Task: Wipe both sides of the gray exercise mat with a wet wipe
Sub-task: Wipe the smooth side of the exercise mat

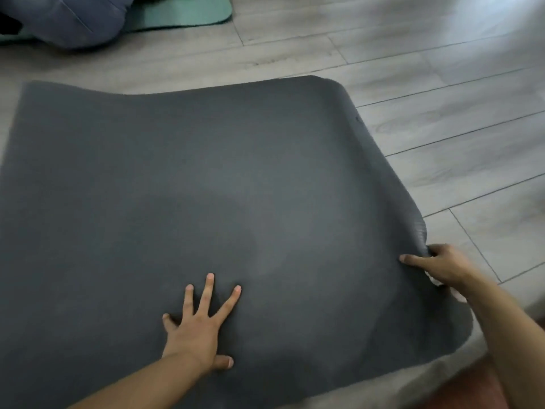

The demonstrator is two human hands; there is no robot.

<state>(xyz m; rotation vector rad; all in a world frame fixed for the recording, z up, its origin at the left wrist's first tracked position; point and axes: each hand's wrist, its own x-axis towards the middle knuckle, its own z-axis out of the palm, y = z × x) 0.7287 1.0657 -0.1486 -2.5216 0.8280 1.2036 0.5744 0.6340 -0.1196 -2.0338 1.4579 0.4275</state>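
The gray mat [206, 187] lies on the wood floor [442, 69], its long axis apparently running left past the frame. The left hand [200, 329] presses flat on it, fingers spread. The right hand [436, 265] grips its curled-up right edge. Bare floor lies beyond the far and right edges.

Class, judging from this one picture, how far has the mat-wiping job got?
Done: cannot tell; no wiped patch shows clearly on the gray mat. In hand: left hand presses flat while right hand grips the curled right edge, perhaps to flip it. Left: wiping; no wet wipe shows clearly.
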